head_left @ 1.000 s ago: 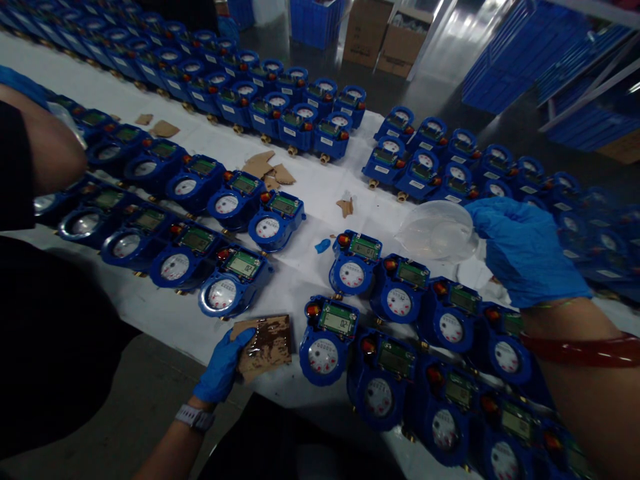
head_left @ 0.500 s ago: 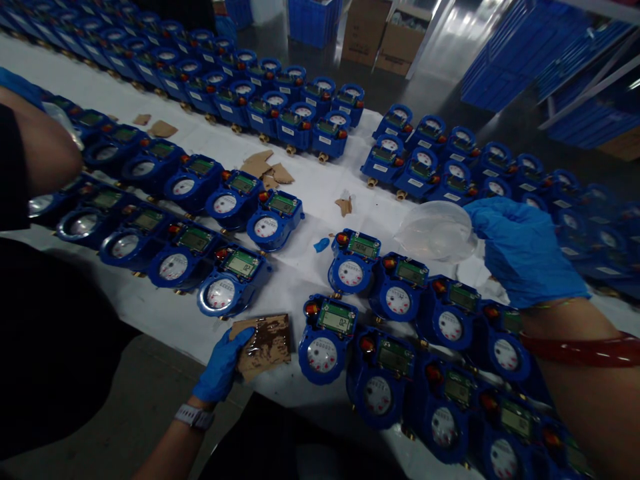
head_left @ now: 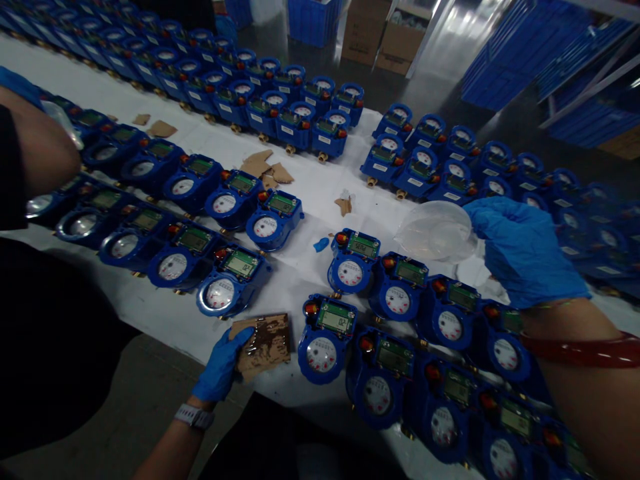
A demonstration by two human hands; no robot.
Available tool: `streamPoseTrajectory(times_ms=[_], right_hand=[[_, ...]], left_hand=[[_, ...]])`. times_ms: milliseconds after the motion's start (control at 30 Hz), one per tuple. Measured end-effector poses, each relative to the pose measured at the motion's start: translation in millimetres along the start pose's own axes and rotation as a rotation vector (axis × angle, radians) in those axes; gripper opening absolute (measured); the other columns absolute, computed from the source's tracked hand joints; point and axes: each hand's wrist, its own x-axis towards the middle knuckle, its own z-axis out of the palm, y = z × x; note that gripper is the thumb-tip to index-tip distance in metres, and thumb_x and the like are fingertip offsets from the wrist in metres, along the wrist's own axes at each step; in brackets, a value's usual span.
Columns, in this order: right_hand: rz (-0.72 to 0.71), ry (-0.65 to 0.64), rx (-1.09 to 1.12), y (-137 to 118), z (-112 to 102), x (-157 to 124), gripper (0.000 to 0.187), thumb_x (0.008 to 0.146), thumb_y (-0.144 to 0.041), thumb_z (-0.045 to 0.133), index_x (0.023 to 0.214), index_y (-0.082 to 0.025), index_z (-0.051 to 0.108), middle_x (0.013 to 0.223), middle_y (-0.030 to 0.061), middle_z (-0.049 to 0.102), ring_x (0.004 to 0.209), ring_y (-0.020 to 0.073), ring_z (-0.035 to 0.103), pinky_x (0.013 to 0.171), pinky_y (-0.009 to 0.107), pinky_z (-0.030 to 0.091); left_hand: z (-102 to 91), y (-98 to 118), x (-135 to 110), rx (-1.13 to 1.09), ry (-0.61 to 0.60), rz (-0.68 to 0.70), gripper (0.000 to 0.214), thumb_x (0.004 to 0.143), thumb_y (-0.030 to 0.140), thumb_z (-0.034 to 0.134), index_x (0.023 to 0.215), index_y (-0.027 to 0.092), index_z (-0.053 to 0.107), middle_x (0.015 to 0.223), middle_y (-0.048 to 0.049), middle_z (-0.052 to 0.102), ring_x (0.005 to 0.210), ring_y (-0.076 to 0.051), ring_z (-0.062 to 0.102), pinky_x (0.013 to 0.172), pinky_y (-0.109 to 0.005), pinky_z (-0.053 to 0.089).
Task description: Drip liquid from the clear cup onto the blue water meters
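Observation:
My left hand [head_left: 223, 362], in a blue glove, grips the left side of a piece of cardboard [head_left: 267, 363] at the table's near edge. Dark, shiny, wet-looking smears cover much of the cardboard's top. My right hand [head_left: 523, 250], also gloved, is closed on the rim of a clear plastic cup [head_left: 433, 230], which tilts over the meters on the right. Closest to the cardboard are a blue water meter [head_left: 320, 357] on its right and another water meter [head_left: 220, 293] above it, both with lit displays. Below the cup stands a water meter [head_left: 397, 300].
Rows of blue meters [head_left: 287, 127] line the far side of the white-covered table [head_left: 320, 180]. Torn cardboard scraps [head_left: 257, 163] and a blue scrap [head_left: 321, 245] lie between rows. A co-worker's arm [head_left: 45, 150] reaches in at left. Blue crates [head_left: 315, 23] and cartons [head_left: 365, 30] stand behind.
Both hands, the cardboard and the cup stay almost where they were. The view has shifted very slightly.

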Motion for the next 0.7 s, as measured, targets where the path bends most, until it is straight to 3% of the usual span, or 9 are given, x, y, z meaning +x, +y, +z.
streamPoseTrajectory(times_ms=[267, 700], right_hand=[[0.012, 0.006, 0.009, -0.4, 0.8, 0.1, 0.030, 0.061, -0.046, 0.067, 0.077, -0.020, 0.070, 0.083, 0.0024, 0.068, 0.080, 0.0169, 0.059, 0.101, 0.047, 0.049], [0.036, 0.018, 0.025, -3.1, 3.0, -0.5, 0.029, 0.061, -0.043, 0.068, 0.078, -0.020, 0.071, 0.084, 0.0020, 0.068, 0.081, 0.0164, 0.060, 0.101, 0.047, 0.049]], left_hand=[[-1.6, -2.3, 3.2, -0.031, -0.022, 0.004, 0.068, 0.060, 0.046, 0.091, 0.116, 0.016, 0.068, 0.104, -0.0110, 0.082, 0.092, -0.034, 0.078, 0.081, -0.046, 0.063], [-3.3, -3.0, 4.7, -0.028, -0.014, -0.007, 0.059, 0.066, 0.041, 0.089, 0.116, 0.016, 0.070, 0.105, -0.0109, 0.082, 0.090, -0.032, 0.077, 0.082, -0.047, 0.063]])
